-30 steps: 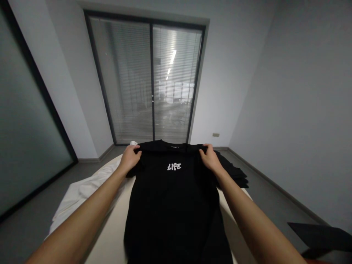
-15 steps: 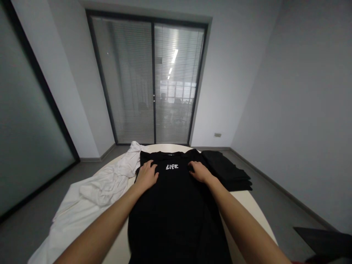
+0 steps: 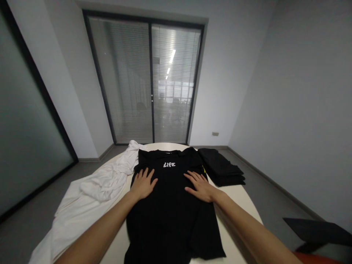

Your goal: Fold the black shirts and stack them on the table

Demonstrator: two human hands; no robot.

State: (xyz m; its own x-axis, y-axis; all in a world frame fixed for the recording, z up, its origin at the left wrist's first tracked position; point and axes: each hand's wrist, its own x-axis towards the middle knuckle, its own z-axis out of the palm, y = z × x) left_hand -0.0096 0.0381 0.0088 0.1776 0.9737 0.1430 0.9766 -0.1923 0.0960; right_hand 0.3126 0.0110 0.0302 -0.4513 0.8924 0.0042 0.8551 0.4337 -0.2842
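Note:
A black T-shirt [image 3: 167, 205] with white lettering on its chest lies spread on the pale table, its collar at the far end. My left hand [image 3: 143, 185] rests flat on the shirt's left side, fingers spread. On the opposite side, my right hand [image 3: 200, 187] lies with its palm down and fingers apart, just below the sleeve. Neither hand grips the cloth. The hem's right part shows near the bottom of the view, slightly skewed.
Rumpled white cloth [image 3: 104, 183] covers the left of the table [image 3: 238, 200]. A stack of folded black garments [image 3: 220, 167] sits at the far right. A dark chair part [image 3: 316, 231] stands at lower right. Beyond the table is a glass door [image 3: 172, 110] with blinds.
Both hands have slid down the shirt toward me, and their curled fingers have flattened out. More of the shirt's lower right edge now shows.

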